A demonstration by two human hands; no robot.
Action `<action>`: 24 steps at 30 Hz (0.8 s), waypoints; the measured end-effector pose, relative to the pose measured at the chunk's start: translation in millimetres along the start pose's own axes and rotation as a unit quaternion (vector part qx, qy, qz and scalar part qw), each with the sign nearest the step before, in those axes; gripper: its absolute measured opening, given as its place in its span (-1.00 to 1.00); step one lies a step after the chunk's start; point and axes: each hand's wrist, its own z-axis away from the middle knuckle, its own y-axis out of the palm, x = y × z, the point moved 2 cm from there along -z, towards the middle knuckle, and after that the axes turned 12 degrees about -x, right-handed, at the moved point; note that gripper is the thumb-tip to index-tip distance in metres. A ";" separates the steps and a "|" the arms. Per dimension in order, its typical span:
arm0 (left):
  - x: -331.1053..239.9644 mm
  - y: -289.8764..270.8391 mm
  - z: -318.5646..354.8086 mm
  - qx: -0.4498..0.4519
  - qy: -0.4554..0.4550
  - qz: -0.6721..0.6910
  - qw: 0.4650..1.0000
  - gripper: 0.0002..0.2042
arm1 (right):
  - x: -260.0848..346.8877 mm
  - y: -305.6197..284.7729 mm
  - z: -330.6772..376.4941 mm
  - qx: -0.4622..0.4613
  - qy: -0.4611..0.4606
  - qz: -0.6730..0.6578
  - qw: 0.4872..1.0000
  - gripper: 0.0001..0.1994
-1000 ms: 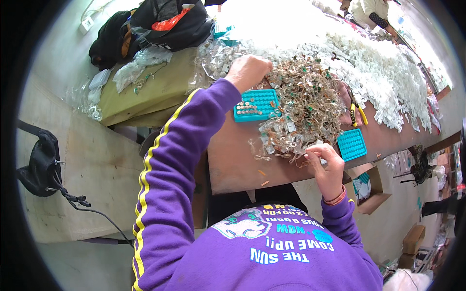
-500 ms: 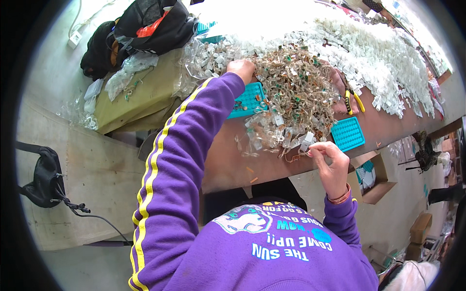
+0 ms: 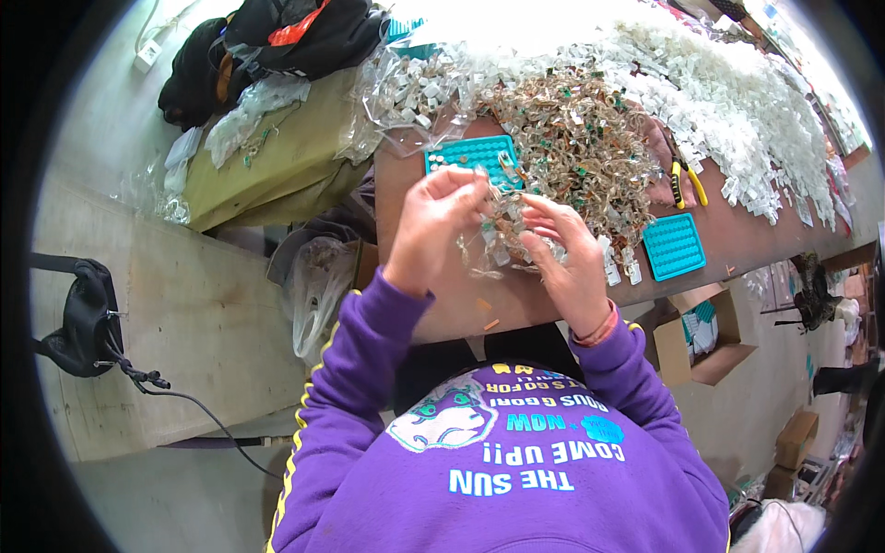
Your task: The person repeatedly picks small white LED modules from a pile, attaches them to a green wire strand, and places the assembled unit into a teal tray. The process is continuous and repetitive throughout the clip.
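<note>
My left hand (image 3: 435, 224) is raised over the near edge of a teal tray (image 3: 502, 152), its thumb and forefinger pinched around something too small to name. My right hand (image 3: 573, 263) faces it a short way to the right, fingers curled in toward the thumb; what they hold is hard to make out. Between and under the hands lie clear-wrapped bits (image 3: 502, 241) with white pieces. Small white round pieces sit in the left part of the tray. Behind my right hand rises a heap of small clear-and-brown looped pieces (image 3: 585, 138) with green and copper bits.
A second teal tray (image 3: 674, 247) lies at the table's right front edge. Yellow-handled pliers (image 3: 687, 184) rest behind it. White pieces (image 3: 737, 138) cover the far right. A cardboard box (image 3: 680, 355) stands below the table; a black bag (image 3: 313, 41) lies at the far left.
My left hand has come back from the far side of the left tray, toward me. My right hand has moved left and away from me, so both hands are now close together.
</note>
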 end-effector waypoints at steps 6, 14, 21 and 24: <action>28.8 12.0 51.3 -0.080 -0.002 0.072 0.994 -0.87 | -10.5 12.4 9.0 -0.017 0.212 -0.199 0.957 -0.69; 33.1 6.6 60.4 -0.017 -0.008 0.053 0.998 -0.88 | -17.1 -14.6 -12.7 0.126 0.420 -0.382 0.813 -0.64; 26.5 7.3 64.3 -0.005 -0.029 0.036 0.999 -0.86 | -14.1 -8.2 -10.5 0.102 0.393 -0.411 0.816 -0.70; 22.9 9.8 64.3 -0.033 -0.005 -0.016 0.999 -0.81 | -12.3 -8.0 -10.7 0.048 0.318 -0.323 0.890 -0.75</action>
